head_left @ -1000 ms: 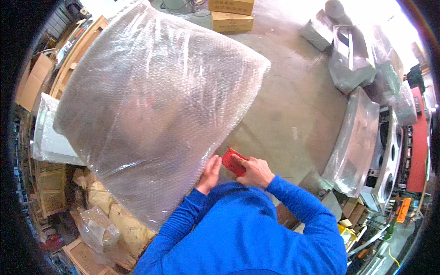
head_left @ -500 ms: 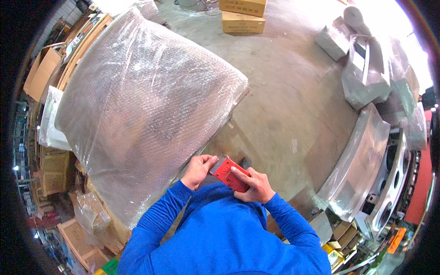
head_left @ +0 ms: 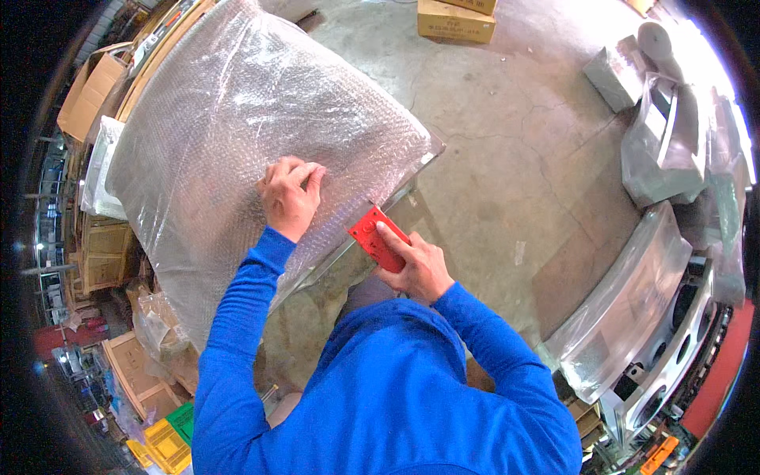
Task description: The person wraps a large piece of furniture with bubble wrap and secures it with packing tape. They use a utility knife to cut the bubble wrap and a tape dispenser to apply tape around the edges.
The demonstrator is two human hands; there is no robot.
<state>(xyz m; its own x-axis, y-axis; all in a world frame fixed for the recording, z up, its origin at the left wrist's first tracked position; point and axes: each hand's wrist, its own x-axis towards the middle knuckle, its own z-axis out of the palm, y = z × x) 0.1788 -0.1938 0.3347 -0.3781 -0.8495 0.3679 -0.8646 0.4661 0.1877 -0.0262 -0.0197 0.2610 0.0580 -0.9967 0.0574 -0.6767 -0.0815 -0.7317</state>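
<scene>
In my right hand (head_left: 422, 267) is a flat, red, block-shaped hand tool (head_left: 376, 235) with small dark round marks and a thin metal piece at its far end. My thumb lies along its top, and the tool's far end is over the near right edge of the bubble wrap (head_left: 214, 150). The wrap covers a large broad panel-like thing. My left hand (head_left: 289, 198) is over the middle of the wrap, its fingers and thumb pinched together. Whether anything is between those fingertips, or whether the hand touches the wrap, I cannot make out.
Cardboard boxes (head_left: 455, 25) are stacked on the concrete floor (head_left: 491, 170) at the far side. At the right stand plastic-wrapped pieces (head_left: 625, 293) and a white panel with round holes (head_left: 673, 356). Wooden crates (head_left: 134, 364) and a yellow case (head_left: 168, 445) are at the left.
My left hand has left the tool's end and moved left and forward over the bubble wrap. My right hand has carried the red tool forward to the wrap's edge. The view has shifted.
</scene>
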